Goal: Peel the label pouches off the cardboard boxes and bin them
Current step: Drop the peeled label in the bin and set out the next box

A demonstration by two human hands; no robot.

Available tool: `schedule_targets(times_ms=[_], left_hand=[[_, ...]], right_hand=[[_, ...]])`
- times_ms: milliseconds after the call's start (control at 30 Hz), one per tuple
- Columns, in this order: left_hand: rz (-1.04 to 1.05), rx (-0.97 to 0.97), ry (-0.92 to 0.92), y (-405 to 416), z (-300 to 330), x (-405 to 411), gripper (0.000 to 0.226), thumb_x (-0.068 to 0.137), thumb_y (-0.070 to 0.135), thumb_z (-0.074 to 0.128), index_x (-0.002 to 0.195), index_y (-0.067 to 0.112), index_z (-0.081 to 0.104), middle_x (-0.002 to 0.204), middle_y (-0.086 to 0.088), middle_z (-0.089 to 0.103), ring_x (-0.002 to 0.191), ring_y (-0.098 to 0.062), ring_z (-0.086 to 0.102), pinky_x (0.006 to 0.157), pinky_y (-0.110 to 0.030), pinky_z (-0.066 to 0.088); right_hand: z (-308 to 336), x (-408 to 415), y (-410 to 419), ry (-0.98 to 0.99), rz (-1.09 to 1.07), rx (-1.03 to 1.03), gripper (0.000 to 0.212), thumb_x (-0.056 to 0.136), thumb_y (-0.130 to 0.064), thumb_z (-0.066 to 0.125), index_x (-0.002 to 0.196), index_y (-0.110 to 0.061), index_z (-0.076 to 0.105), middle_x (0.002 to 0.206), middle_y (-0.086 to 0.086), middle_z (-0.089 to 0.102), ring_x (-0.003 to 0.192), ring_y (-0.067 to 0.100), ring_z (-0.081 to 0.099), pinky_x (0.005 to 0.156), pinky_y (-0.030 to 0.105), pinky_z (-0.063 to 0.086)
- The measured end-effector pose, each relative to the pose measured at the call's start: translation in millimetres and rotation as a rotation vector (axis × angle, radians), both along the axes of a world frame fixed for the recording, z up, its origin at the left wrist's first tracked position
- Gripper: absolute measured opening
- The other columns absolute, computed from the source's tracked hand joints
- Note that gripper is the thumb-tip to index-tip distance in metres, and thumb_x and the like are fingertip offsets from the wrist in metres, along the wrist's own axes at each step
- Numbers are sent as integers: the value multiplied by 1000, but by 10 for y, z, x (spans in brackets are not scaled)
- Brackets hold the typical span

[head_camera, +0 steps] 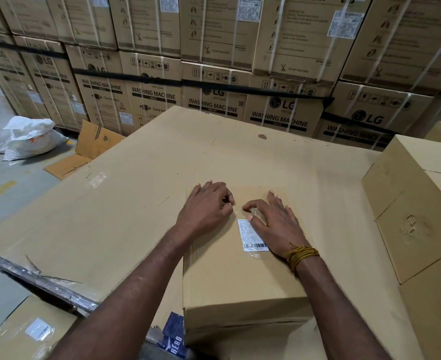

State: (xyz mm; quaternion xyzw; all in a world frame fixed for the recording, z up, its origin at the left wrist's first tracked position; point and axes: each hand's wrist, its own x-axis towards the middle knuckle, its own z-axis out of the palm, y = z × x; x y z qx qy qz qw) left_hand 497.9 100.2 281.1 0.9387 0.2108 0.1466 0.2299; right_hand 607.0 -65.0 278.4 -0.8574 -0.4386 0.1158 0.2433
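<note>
A small closed cardboard box (240,279) lies on a big cardboard sheet in front of me. A clear label pouch (251,239) holding a white barcode label is stuck on the box's top. My right hand (276,222) lies over the pouch's right side. Its index finger and thumb pinch the crinkled plastic at the pouch's upper left corner. My left hand (206,206) rests on the box top just left of that corner, with its index finger bent toward the pouch edge. No bin is visible.
The cardboard sheet (149,162) covers the work surface. Stacked plain boxes (419,219) stand at the right. Another box with a label pouch (38,329) sits at the lower left, beside a wrapped metal bar (40,280). White sacks (29,137) lie on the floor at left. Washing machine cartons (214,74) form a wall behind.
</note>
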Motion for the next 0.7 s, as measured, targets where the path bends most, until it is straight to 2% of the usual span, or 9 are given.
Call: schedule_targets(times_ms=[67,233,400,533,700], left_hand=[[0,2,0,0,-4,2,15,96,23,46,106,26,58,145,7,48,149,-17,21,119,-35,9],[-6,5,-3,12,-16,12,14,96,23,46,103,27,56,138,9,51,149,-18,23,120,-37,10],[2,4,-8,5,-13,14,14,95,22,47,104,27,57,142,8,49,149,-17,22,120,-36,9],[-3,9,-20,7,-18,10,14,95,22,47,104,26,58,139,8,51,148,-17,25,119,-36,11],[1,-1,-13,15,-25,16,13,95,23,47,103,27,57,141,8,50,149,-16,23,120,-36,9]], right_hand=[[1,-2,5,1,-5,6,22,102,-40,41,122,-47,48,167,5,4,154,18,-2,120,36,-1],[16,-3,4,-8,8,-21,32,103,-39,38,133,-50,43,167,5,2,154,18,-4,121,37,-2],[22,-15,1,3,-5,1,24,102,-38,41,123,-46,48,167,6,5,154,18,-2,120,37,-1],[29,-19,-5,-5,8,-25,34,103,-39,38,135,-50,43,167,5,3,154,18,-5,121,37,-2],[25,-20,1,6,-7,15,20,101,-38,42,119,-45,49,167,6,6,154,18,-1,121,37,0]])
